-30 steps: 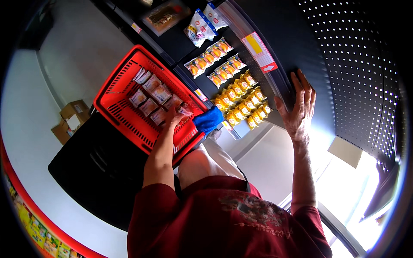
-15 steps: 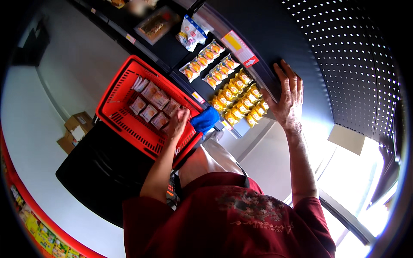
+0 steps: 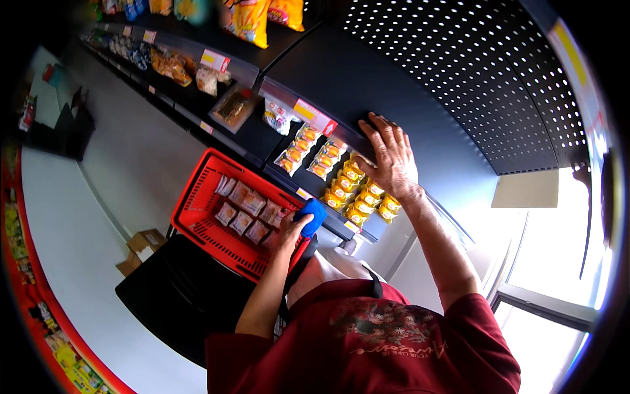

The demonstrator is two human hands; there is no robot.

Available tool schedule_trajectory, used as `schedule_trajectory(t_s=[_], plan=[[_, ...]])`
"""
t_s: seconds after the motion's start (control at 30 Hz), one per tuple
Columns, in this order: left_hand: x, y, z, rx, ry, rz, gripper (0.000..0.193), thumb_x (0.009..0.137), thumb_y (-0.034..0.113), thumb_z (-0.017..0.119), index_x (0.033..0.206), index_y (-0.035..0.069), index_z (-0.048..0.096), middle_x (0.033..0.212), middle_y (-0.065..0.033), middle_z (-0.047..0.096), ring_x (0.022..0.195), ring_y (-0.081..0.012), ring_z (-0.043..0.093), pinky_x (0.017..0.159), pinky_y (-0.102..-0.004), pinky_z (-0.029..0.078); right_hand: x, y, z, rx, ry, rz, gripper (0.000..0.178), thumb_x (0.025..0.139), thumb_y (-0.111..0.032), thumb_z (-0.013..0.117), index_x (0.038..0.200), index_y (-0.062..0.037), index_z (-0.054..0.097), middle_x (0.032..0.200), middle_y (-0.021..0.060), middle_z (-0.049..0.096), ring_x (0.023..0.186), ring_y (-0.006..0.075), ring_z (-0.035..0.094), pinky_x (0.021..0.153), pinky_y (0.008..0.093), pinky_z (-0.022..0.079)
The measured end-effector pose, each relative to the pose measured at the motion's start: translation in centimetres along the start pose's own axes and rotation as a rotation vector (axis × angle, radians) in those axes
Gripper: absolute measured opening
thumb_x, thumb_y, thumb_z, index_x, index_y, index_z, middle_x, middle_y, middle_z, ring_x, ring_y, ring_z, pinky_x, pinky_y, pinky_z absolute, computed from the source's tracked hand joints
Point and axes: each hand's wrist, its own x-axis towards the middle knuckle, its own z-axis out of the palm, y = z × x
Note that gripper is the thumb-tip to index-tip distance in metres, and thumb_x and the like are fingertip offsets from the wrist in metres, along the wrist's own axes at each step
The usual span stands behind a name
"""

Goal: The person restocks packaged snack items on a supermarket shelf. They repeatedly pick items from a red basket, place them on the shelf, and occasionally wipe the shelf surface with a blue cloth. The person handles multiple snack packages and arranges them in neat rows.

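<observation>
My left hand [image 3: 289, 234] is closed on a blue cloth [image 3: 312, 217] at the right end of a red shopping basket [image 3: 211, 156]. Several small wrapped snack packets [image 3: 245, 198] lie in rows inside the basket. Farther right, my right hand [image 3: 394, 161] rests with its fingers spread on the front edge of a dark upper shelf [image 3: 433, 134], and nothing is in it. Below that hand, yellow-wrapped snacks [image 3: 357, 209] stand in rows on the lower shelf, beside clear packs of small orange-yellow cakes [image 3: 296, 152].
The basket sits over a black seat-like surface [image 3: 177, 295] on my left. Cardboard boxes [image 3: 146, 246] stand on the floor near the wall. Bagged snacks [image 3: 246, 20] fill the shelves at the upper left. A perforated black back panel [image 3: 453, 59] rises behind the upper shelf.
My left hand has moved from the packets in the basket to the blue cloth and taken hold of it. My right hand stays spread on the shelf edge as the view shifts.
</observation>
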Motion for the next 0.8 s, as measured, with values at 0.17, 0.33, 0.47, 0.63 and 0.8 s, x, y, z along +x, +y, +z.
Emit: schedule_trajectory(t_s=[0.17,0.33,0.47,0.63,0.8], plan=[[-3.7,14.1,0.2,0.079,0.294,0.27,0.042,0.088,0.04,0.077,0.108,0.004,0.068,0.093,-0.0053,0.068,0.085,-0.0145,0.061,0.076,-0.0341,0.051,-0.5,0.3,0.3,-0.006,-0.014,0.008,0.068,0.089,-0.041,0.07,0.147,-0.0144,0.046,0.153,0.0133,0.041,0.14,0.0331,0.039,0.118,0.0466,0.032],[-1.6,27.6,0.8,0.378,0.548,1.091,0.025,0.092,0.011,0.072,0.115,0.004,0.067,0.102,-0.0098,0.059,0.09,-0.0249,0.061,0.077,-0.038,0.05,-0.7,0.9,0.6,0.024,0.004,-0.019,0.068,0.091,-0.044,0.065,0.149,-0.0139,0.044,0.155,0.0142,0.038,0.142,0.0341,0.037,0.119,0.0472,0.03],[2.8,33.3,1.2,0.846,0.587,1.173,0.032,0.088,0.011,0.072,0.119,0.007,0.068,0.109,-0.0102,0.06,0.105,-0.0297,0.059,0.089,-0.041,0.049,-0.8,0.8,0.4,0.039,0.024,-0.03,0.069,0.09,-0.041,0.067,0.148,-0.0121,0.044,0.154,0.0157,0.039,0.141,0.0347,0.038,0.119,0.0471,0.029],[8.4,32.0,3.3,1.443,0.561,0.977,0.05,0.095,0.038,0.062,0.132,0.006,0.061,0.132,-0.0137,0.06,0.123,-0.0322,0.051,0.104,-0.0473,0.038,-1.0,0.9,0.5,0.015,0.045,-0.032,0.071,0.09,-0.042,0.068,0.15,-0.0132,0.042,0.155,0.0137,0.039,0.142,0.0337,0.037,0.118,0.0471,0.031],[10.3,33.3,4.4,1.485,0.531,0.822,0.047,0.098,0.031,0.057,0.14,0.009,0.056,0.136,-0.0101,0.057,0.121,-0.0313,0.051,0.103,-0.0461,0.039,-1.1,1.2,0.2,0.056,-0.002,-0.024,0.073,0.092,-0.043,0.066,0.152,-0.013,0.038,0.157,0.0144,0.036,0.146,0.0339,0.033,0.123,0.0478,0.024]])
